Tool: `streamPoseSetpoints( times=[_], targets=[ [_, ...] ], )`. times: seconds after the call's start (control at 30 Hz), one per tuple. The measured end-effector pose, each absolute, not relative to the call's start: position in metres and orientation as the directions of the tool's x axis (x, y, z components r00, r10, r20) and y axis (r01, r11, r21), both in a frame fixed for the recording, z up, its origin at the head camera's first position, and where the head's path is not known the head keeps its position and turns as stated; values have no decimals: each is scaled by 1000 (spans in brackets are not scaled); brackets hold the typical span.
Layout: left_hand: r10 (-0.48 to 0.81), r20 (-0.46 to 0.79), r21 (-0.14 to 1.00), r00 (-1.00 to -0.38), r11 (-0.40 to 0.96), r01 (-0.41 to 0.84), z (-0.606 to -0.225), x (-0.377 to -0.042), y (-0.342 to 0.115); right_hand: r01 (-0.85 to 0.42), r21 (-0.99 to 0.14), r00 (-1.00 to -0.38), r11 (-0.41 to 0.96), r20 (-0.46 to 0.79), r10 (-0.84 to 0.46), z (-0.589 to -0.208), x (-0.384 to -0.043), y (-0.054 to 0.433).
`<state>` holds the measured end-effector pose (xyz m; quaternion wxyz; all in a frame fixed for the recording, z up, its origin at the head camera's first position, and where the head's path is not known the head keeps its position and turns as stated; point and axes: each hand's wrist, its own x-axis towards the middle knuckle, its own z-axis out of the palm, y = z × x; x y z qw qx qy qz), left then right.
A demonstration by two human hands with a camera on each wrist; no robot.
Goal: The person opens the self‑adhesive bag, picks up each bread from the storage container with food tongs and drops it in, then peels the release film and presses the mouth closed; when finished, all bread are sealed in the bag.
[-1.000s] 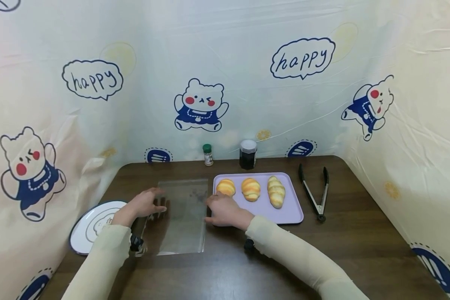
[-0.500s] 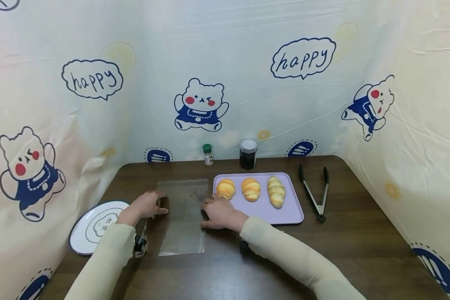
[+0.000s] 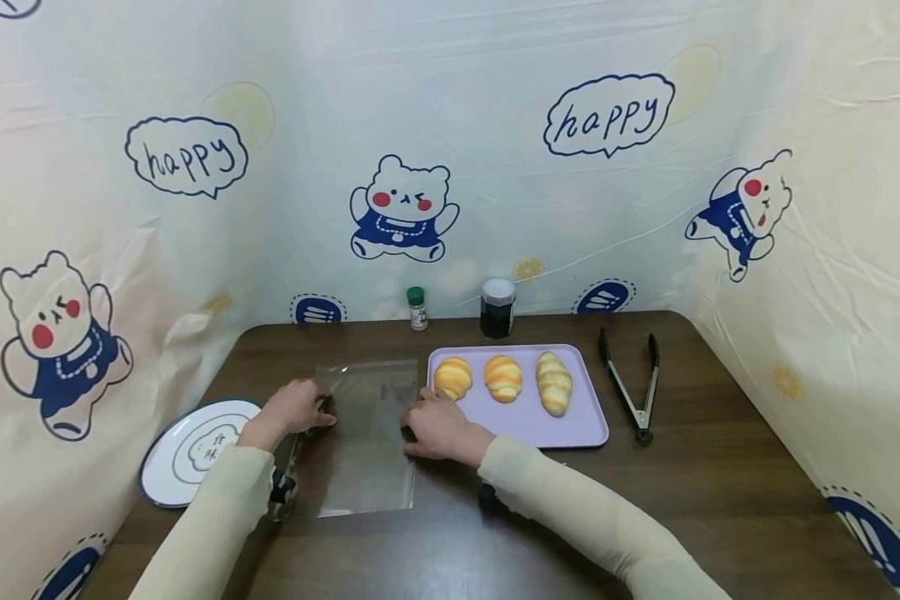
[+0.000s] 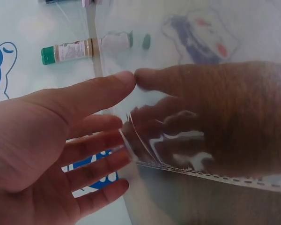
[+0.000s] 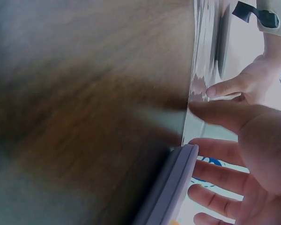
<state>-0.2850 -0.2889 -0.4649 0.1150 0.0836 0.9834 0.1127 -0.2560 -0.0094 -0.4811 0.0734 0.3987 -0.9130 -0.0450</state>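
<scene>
Brown table [image 3: 412, 558] carries the plastic sheet [image 3: 369, 454], slightly shifted nearer; left hand [image 3: 288, 408] and right hand [image 3: 444, 427], fingers spread, seem to adjust its edges.

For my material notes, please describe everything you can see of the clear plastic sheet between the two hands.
The clear plastic sheet is rectangular and glossy, with reflections and a ridged-looking line along one edge; whether it is a bag, I cannot tell. It lies roughly flat on the brown table, long sides running front to back, between plate and tray. Crease-like lines show near the left hand, whose thumb touches it; the right hand is at the opposite edge.
</scene>
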Motion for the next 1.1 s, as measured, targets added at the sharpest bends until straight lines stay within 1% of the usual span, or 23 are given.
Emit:
streamPoseSetpoints(
  times=[0.1,0.2,0.37,0.47,0.57,0.73,0.83,0.97,1.1],
  targets=[
    [207,-189,244,-960,957,158,-465,-285,-288,-731,152,-655,665,114,-747,-482,-256,-9],
    [201,-175,246,-964,957,155,-465,-284,-287,-728,156,-659,668,110,-744,-482,-255,-10],
    [177,-206,202,-962,970,135,-467,-283,-287,-692,155,-704,705,69,-707,-482,-252,-12],
    [183,-214,213,-959,967,137,-466,-283,-287,-668,161,-728,726,57,-683,-481,-252,-12],
    [203,-192,240,-960,958,155,-465,-283,-287,-660,169,-730,732,85,-678,-480,-251,-11],
    [225,-155,273,-962,946,177,-465,-282,-285,-667,175,-710,724,144,-689,-481,-251,-11],
    [243,-129,271,-961,941,201,-466,-282,-285,-679,145,-705,720,145,-694,-479,-251,-10],
    [266,-72,254,-961,937,240,-464,-283,-286,-693,74,-708,717,122,-696,-473,-250,-7],
    [278,-5,261,-961,928,267,-459,-284,-288,-682,0,-726,731,114,-678,-464,-251,1]
  ],
)
